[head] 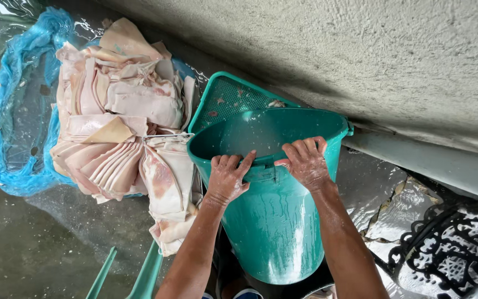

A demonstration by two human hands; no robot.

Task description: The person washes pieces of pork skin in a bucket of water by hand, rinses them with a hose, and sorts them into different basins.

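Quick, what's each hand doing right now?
Left hand: closed on the teal bucket rim.
Right hand: closed on the same rim.

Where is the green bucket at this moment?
In the head view, the green bucket is in the lower middle, tilted toward a green basket, right of the meat pile. The left hand and right hand grip its rim.
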